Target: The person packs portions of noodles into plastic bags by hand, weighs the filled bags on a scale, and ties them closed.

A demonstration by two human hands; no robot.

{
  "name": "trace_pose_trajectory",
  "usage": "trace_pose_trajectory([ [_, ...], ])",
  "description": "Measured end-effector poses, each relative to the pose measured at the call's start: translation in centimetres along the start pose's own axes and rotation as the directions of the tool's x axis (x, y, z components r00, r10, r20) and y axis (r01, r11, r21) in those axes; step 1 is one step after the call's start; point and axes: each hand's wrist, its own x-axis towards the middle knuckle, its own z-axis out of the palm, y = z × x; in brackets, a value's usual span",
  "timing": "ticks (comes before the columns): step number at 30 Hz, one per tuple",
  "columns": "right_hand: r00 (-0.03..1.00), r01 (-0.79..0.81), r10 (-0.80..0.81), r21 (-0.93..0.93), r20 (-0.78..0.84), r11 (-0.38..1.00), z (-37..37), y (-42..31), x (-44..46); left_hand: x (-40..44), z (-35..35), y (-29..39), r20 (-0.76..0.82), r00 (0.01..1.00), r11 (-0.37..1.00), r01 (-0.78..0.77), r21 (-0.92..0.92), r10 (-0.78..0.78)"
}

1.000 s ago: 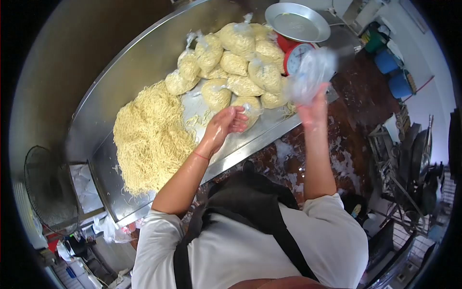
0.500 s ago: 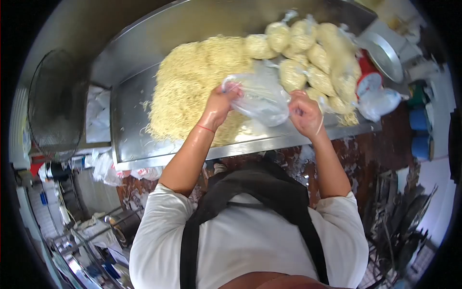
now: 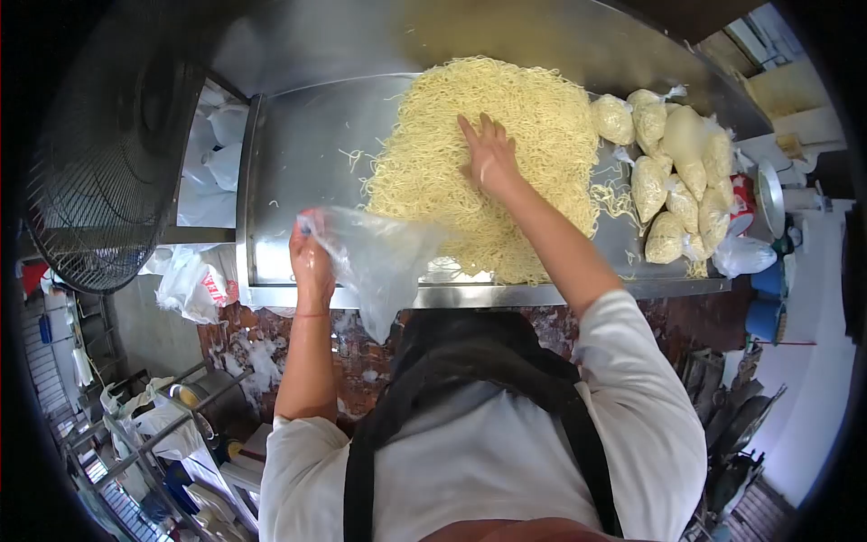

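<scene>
A wide heap of pale yellow noodles point(image 3: 533, 108) lies on the metal tray table point(image 3: 307, 135). My right hand point(image 3: 490, 155) rests on top of the heap, fingers spread, holding nothing I can see. Over the table's front edge, my left hand point(image 3: 312, 248) grips a clear plastic bag point(image 3: 375, 257) by its top. The bag hangs limp to the right of that hand, its lower corner past the edge. Several tied bags of noodles point(image 3: 648, 188) are piled right of the heap, with a few loose strands between.
A large caged fan point(image 3: 99, 190) stands at the left, beside a shelf of white plastic bags point(image 3: 226, 135). At the right end are a metal bowl point(image 3: 770, 199) and a blue bucket point(image 3: 764, 321). The red-brown floor point(image 3: 361, 361) looks wet.
My hands have moved apart: the left went left with the bag, the right let go of it and reached onto the noodles. The view has shifted, so the table sits further right.
</scene>
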Motion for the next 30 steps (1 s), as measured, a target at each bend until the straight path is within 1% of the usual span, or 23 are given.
trace_pose_trajectory([
  [1, 0.998, -0.055, 0.057, -0.059, 0.031, 0.997, 1.5, -0.4, 2.2, 0.6, -2.0, -0.3, -0.015, 1.0, 0.992, 0.001, 0.125, 0.001],
  [3, 0.976, -0.066, 0.075, -0.047, 0.206, 0.997, 4.8, 0.6, 6.7, 1.6, -5.3, -0.8, -0.048, 0.999, 0.932, 0.007, 0.363, 0.011],
  [4, 0.952, -0.075, 0.084, -0.041, 0.295, 0.996, 5.7, 1.0, 7.4, 1.7, -6.5, -0.3, -0.031, 0.999, 0.898, 0.035, 0.438, -0.024],
  [5, 0.941, -0.168, 0.123, 0.12, 0.317, 0.978, 5.6, 1.1, 7.3, 1.8, -7.8, 0.0, -0.033, 0.999, 0.883, 0.043, 0.468, -0.031],
  [7, 0.914, -0.333, 0.182, 0.415, 0.362, 0.847, 4.3, 1.7, 7.7, 2.7, -9.9, 0.8, -0.033, 0.999, 0.854, 0.043, 0.518, -0.031],
  [8, 0.938, -0.324, 0.191, 0.538, 0.289, 0.779, 3.7, 1.5, 7.4, 3.4, -10.6, 0.9, -0.104, 0.992, 0.907, 0.104, 0.408, -0.066],
  [11, 0.934, -0.356, 0.271, 0.522, 0.234, 0.776, -0.2, 0.2, 6.7, 5.7, -10.9, 2.6, -0.054, 0.993, 0.993, 0.109, 0.033, -0.108],
  [12, 0.933, -0.358, 0.314, 0.554, 0.178, 0.752, -2.4, -1.2, 6.0, 6.6, -9.6, 3.7, -0.108, 0.991, 0.987, 0.089, 0.133, -0.075],
  [15, 0.946, -0.225, 0.32, 0.81, 0.049, 0.542, -7.7, -3.8, 5.0, 13.1, -9.2, 3.0, -0.111, 0.994, 0.986, -0.003, 0.166, 0.022],
  [16, 0.893, -0.316, 0.445, 0.804, 0.073, 0.503, -11.5, -6.2, 4.4, 15.8, -8.7, 2.6, -0.097, 0.992, 0.964, -0.052, 0.259, 0.079],
  [17, 0.895, -0.219, 0.446, 0.878, 0.007, 0.426, -11.4, -5.1, 4.5, 18.7, -7.8, 2.1, -0.08, 0.988, 0.932, -0.1, 0.349, 0.136],
  [18, 0.891, -0.112, 0.45, 0.932, -0.059, 0.344, -11.1, -3.1, 4.8, 21.5, -6.3, 1.5, -0.071, 0.935, 0.792, -0.253, 0.556, 0.349],
  [19, 0.897, -0.016, 0.428, 0.962, -0.107, 0.274, -12.1, -3.2, 4.8, 24.3, -4.5, 0.9, -0.013, 0.84, 0.581, -0.364, 0.728, 0.543],
  [20, 0.902, 0.078, 0.404, 0.977, -0.154, 0.198, -13.0, -3.4, 4.8, 26.8, -2.8, 0.6, 0.033, 0.772, 0.469, -0.419, 0.777, 0.635],
  [21, 0.922, 0.114, 0.347, 0.978, -0.169, 0.174, -14.5, -4.5, 4.3, 28.8, -1.2, 0.5, 0.085, 0.694, 0.348, -0.459, 0.817, 0.715],
  [23, 0.953, 0.176, 0.229, 0.978, -0.198, 0.113, -17.6, -6.7, 3.3, 30.3, 3.4, 1.3, 0.161, 0.634, 0.21, -0.468, 0.858, 0.756],
  [24, 0.969, 0.141, 0.168, 0.963, -0.182, 0.23, -17.7, -7.0, 2.9, 28.8, 6.0, 2.9, 0.163, 0.648, 0.263, -0.509, 0.82, 0.744],
  [25, 0.98, 0.037, 0.181, 0.967, -0.085, 0.253, -16.5, -6.8, 2.8, 26.9, 8.7, 5.1, 0.167, 0.66, 0.315, -0.546, 0.776, 0.733],
  [26, 0.981, -0.067, 0.192, 0.959, 0.014, 0.275, -15.2, -6.5, 2.8, 25.0, 10.5, 6.7, 0.187, 0.708, 0.39, -0.567, 0.726, 0.681],
  [27, 0.999, 0.013, -0.044, 0.882, 0.009, 0.472, -13.5, -7.1, 3.0, 22.8, 11.7, 8.1, 0.212, 0.75, 0.464, -0.577, 0.672, 0.627],
  [28, 0.952, 0.088, -0.291, 0.83, 0.091, 0.55, -14.6, -9.9, 3.8, 20.2, 12.6, 9.8, 0.245, 0.776, 0.493, -0.575, 0.653, 0.58],
  [29, 0.929, 0.116, -0.364, 0.883, 0.066, 0.456, -13.0, -11.4, 4.1, 17.5, 12.8, 11.1, 0.28, 0.8, 0.522, -0.569, 0.635, 0.532],
  [30, 0.902, 0.136, -0.431, 0.925, 0.032, 0.354, -11.6, -12.4, 4.3, 14.7, 12.6, 11.8, 0.289, 0.84, 0.643, -0.539, 0.545, 0.459],
])
